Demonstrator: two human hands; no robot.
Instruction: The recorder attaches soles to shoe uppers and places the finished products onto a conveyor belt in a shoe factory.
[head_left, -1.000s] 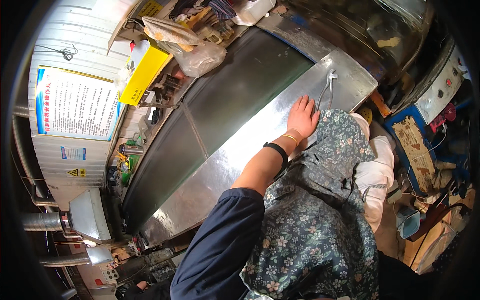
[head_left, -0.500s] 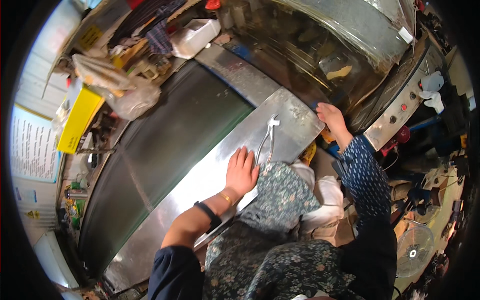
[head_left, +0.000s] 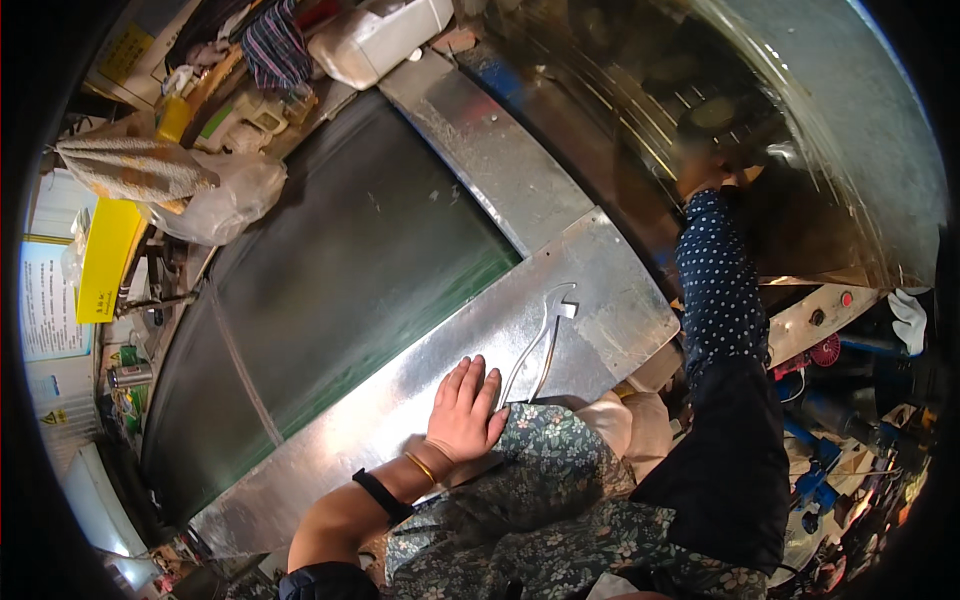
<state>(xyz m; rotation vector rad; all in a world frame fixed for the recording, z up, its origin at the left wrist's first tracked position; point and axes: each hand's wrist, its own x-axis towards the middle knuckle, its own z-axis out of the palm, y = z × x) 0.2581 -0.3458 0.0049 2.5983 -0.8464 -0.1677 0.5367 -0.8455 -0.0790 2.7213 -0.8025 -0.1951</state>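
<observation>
My left hand (head_left: 463, 414) lies flat on the shiny metal ledge (head_left: 390, 420), its fingers stretched out. Just right of its fingertips rest metal tongs (head_left: 548, 342) with long thin handles and a bent head, touched by neither hand. At the far right, my right hand (head_left: 703, 172) is reaching into the dark interior of a machine (head_left: 620, 130), beside some thin brassy rods. Shadow and blur hide its fingers, and I cannot make out whether it holds anything.
A dark green conveyor belt (head_left: 350, 250) runs beyond the ledge. Clear plastic sheeting (head_left: 810, 120) hangs by the machine opening. A white plastic container (head_left: 375, 45), a yellow box (head_left: 108, 260) and a plastic bag (head_left: 235, 200) stand along the far left. A panel with a red button (head_left: 846, 299) is at right.
My right hand has moved from the ledge's right corner forward into the machine. The view has shifted to the right. My left hand stays flat on the ledge, and the tongs still lie beside it.
</observation>
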